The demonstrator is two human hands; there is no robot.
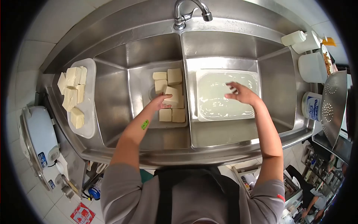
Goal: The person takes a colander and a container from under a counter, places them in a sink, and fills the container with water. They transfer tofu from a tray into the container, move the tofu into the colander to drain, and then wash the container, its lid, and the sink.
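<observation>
My left hand (pixel 161 102) is in the left sink basin, its fingers closed round a pale block (pixel 172 95). Several other cream-coloured blocks (pixel 174 77) lie around it on a tray (pixel 148 76) in that basin. My right hand (pixel 239 93) hangs over a white rectangular tub (pixel 209 118) in the right basin, fingers apart and curled, with nothing in them. Cloudy liquid (pixel 212 89) fills the tub. More pale blocks (pixel 73 76) stand on a white tray or lid (pixel 88 119) at the left edge of the sink.
A faucet (pixel 179 21) rises behind the basin divider (pixel 185 93). At the right edge are squeeze bottles (pixel 294 38), a white container (pixel 311 68), a labelled tub (pixel 311 106) and a perforated metal sheet (pixel 333 106). Another person (pixel 315 203) is at the far lower right.
</observation>
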